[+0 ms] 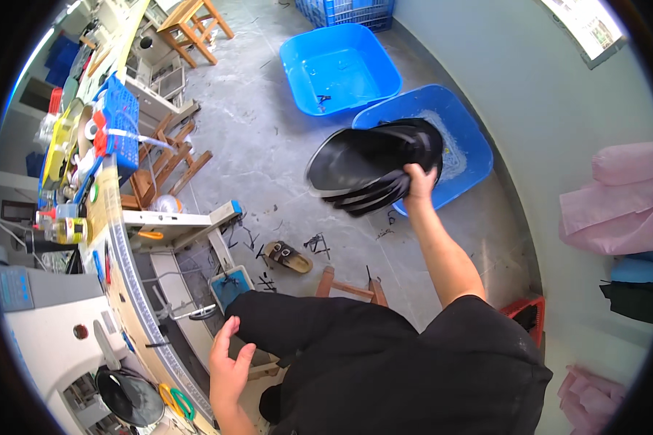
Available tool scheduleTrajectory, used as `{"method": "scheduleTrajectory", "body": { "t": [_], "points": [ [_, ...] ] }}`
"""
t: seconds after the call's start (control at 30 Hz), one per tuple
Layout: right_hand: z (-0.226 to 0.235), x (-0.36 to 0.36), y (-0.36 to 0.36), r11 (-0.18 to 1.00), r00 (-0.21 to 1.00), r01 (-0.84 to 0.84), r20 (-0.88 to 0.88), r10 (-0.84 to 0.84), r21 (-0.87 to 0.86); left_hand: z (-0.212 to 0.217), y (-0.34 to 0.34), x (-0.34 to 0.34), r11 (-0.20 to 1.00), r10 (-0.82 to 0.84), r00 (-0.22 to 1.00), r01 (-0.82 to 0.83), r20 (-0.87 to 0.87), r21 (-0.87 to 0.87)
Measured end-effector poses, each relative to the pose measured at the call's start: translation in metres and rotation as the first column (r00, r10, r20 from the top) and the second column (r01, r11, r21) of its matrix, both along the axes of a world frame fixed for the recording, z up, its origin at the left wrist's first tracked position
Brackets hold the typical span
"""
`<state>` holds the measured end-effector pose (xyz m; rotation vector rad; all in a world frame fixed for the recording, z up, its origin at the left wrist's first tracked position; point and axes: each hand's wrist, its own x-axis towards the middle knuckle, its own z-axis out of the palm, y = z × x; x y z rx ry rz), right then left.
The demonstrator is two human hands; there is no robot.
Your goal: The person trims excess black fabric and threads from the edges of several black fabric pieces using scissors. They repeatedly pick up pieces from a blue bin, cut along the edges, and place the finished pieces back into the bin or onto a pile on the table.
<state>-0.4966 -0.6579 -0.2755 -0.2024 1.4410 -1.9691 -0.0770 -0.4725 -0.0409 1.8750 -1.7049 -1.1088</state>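
Note:
My right hand is stretched out to the right, thumb on top, gripping a stack of black, shiny, curved pieces. Their exact kind I cannot make out. The stack is slightly blurred and hangs over the near left part of a blue tub. My left hand holds nothing, its fingers apart, beside the edge of the work table. On that table, a similar dark, hollow piece lies under the arm of a white sewing machine.
Farther off stands a second blue tub, with a blue crate behind it. A sandal and black scraps lie on the floor. Scissors rest on the table, along with a blue basket. A red crate stands by the wall.

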Motion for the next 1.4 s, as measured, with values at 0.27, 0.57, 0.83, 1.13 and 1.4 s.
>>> {"method": "scheduleTrajectory", "body": {
  "t": [0.27, 0.57, 0.83, 1.13, 1.4],
  "points": [
    [0.017, -0.151, -0.057, 0.835, 0.826, 0.519, 0.144, -0.545, 0.184, -0.058, 0.029, 0.042, 0.913, 0.191, 0.981, -0.193, 0.042, 0.36],
    [-0.191, -0.041, -0.038, 0.781, 0.952, 0.201, -0.306, -0.013, 0.592, -0.095, 0.077, 0.049, 0.847, 0.375, 0.925, -0.315, -0.063, 0.427],
    [-0.107, 0.228, 0.106, 0.012, 0.205, -0.89, 0.378, 0.903, 0.456, -0.1, 0.128, 0.019, 0.748, 0.568, 0.814, -0.452, -0.118, 0.487],
    [-0.044, 0.255, 0.065, -0.285, -0.172, -0.795, 0.252, 0.952, 0.536, -0.074, 0.171, 0.006, 0.92, 0.379, 0.917, -0.388, 0.123, 0.053],
    [0.097, 0.381, 0.081, -0.206, -0.29, -0.944, -0.345, 0.893, 0.259, -0.041, 0.238, 0.015, 0.786, 0.599, 0.798, -0.57, 0.067, -0.241]
  ]
}}
